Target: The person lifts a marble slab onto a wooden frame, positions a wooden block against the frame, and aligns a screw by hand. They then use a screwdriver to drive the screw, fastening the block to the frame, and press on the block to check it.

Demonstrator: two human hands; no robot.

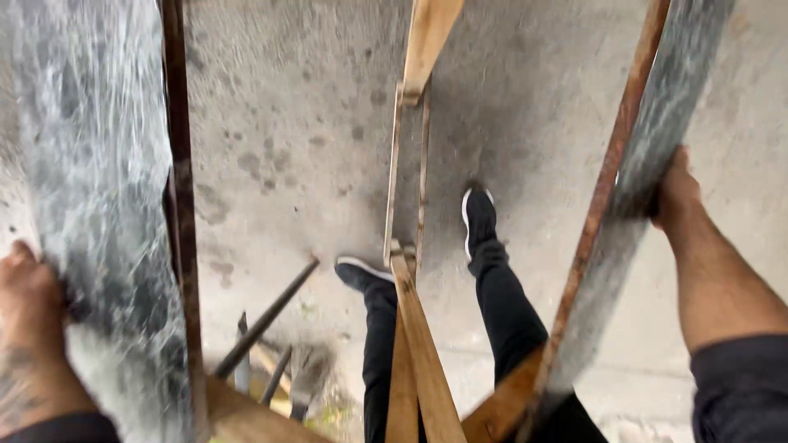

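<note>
I look straight down through a rusty metal and wooden frame (423,328) at my own legs and black shoes (478,217) on a concrete floor. My left hand (29,308) grips the outer edge of a grey marbled slab (98,189) on the left. Gripping a second grey slab (657,139) on the right, along its outer edge, is my right hand (677,193). Each slab rests against a rusty metal bar (182,205) of the frame. A wooden slat (427,45) runs down the middle between the slabs.
Dark metal rods (267,320) and tools lie on the stained concrete floor (304,123) at lower left, near my left shoe (361,273). Some debris and green bits sit beside them.
</note>
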